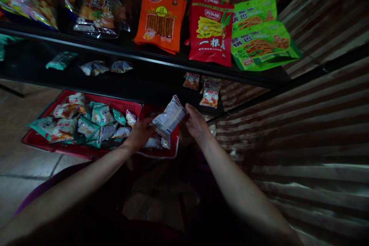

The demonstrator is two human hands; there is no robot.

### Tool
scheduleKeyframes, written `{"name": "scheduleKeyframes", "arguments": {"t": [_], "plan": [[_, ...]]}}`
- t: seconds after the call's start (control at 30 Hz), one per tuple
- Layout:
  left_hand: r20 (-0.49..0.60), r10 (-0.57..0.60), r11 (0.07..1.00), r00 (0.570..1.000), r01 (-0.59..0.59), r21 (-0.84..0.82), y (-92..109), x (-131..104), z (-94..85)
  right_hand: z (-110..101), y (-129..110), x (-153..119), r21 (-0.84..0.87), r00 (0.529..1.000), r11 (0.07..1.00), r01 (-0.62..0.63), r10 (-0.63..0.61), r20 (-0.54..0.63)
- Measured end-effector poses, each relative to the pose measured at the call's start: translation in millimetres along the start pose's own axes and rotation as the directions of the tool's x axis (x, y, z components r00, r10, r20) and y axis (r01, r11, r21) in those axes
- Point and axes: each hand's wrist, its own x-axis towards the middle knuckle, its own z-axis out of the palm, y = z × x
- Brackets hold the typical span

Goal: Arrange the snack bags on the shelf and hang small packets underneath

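A small white and blue snack packet point(169, 117) is held over the right part of a red basket point(113, 100), its printed back facing up. My left hand point(140, 133) grips the packet's lower left corner. At the packet's right edge is my right hand point(196, 120), thumb and fingers close together against it; whether they pinch it is hard to tell. Green packets point(102, 114) and white-orange packets point(63, 128) fill the basket's left part. On the lower shelf, small red-orange packets point(210, 94) lie beyond my right hand.
The upper black shelf point(115, 48) bears orange bags point(161, 19), red bags point(211, 34) and green bags point(259, 46). More small packets point(94, 68) lie on the lower shelf's left. A dark metal bar point(317, 71) and corrugated wall point(302, 153) stand at right.
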Motion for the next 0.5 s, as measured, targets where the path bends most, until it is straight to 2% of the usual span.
{"name": "scheduleKeyframes", "arguments": {"t": [0.07, 0.13, 0.2, 0.33, 0.5], "plan": [[-0.001, 0.047, 0.979, 0.999, -0.046, 0.200, -1.6, 1.9, -4.3, 0.2, -0.3, -0.2, -0.027, 0.995, 0.996, 0.085, -0.084, 0.050], [0.001, 0.104, 0.914, 0.995, -0.096, 0.395, -2.8, 2.1, -7.5, 1.0, 0.2, -0.4, -0.063, 0.984, 0.988, 0.141, -0.133, 0.117], [0.017, 0.133, 0.849, 0.991, -0.123, 0.513, -3.3, 1.0, -8.8, 1.7, 1.5, -0.4, -0.104, 0.974, 0.980, 0.169, -0.150, 0.169], [0.034, 0.140, 0.823, 0.990, -0.135, 0.552, -3.4, -1.0, -7.5, 1.0, 3.4, 1.6, -0.120, 0.978, 0.979, 0.164, -0.147, 0.145], [0.058, 0.088, 0.908, 0.994, -0.104, 0.405, -5.3, 0.6, -4.5, -2.1, 2.1, 5.9, -0.053, 0.991, 0.990, 0.130, -0.127, 0.051]]}}
